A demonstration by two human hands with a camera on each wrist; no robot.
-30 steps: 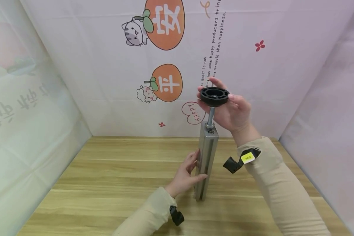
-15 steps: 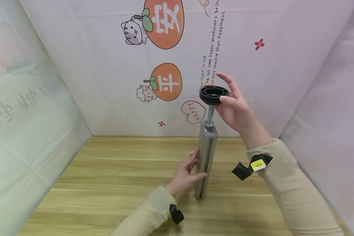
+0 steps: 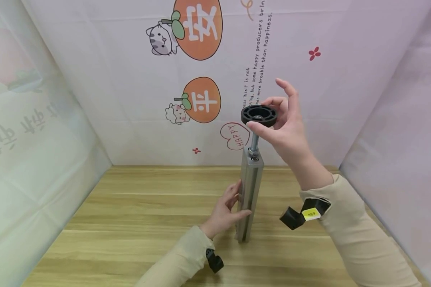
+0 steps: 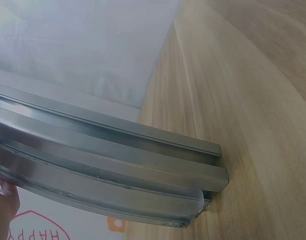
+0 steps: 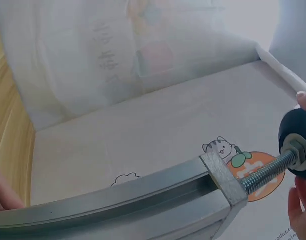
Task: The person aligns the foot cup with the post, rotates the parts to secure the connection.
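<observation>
A silver aluminium profile (image 3: 250, 191) stands upright on the wooden tabletop, its grooved sides showing. Out of its top plate rises a threaded rod (image 5: 269, 172) that carries a round black levelling foot (image 3: 259, 113). Low on the profile, my left hand (image 3: 224, 211) grips it between thumb and fingers. My right hand (image 3: 291, 131) pinches the levelling foot by its rim, thumb at the near side and fingers at the far side, index finger raised clear. In the left wrist view, the profile's lower end (image 4: 213, 172) meets the tabletop.
The wooden tabletop (image 3: 136, 223) spreads under the profile. A printed cloth wall (image 3: 129, 119) rises behind it, with cloth walls at the left (image 3: 39, 159) and right (image 3: 391, 119). Small black mounts sit on both wrists.
My right thumb has slid along the foot's rim from the right to the near left side, and the index finger has lifted. My left hand and the profile have hardly moved.
</observation>
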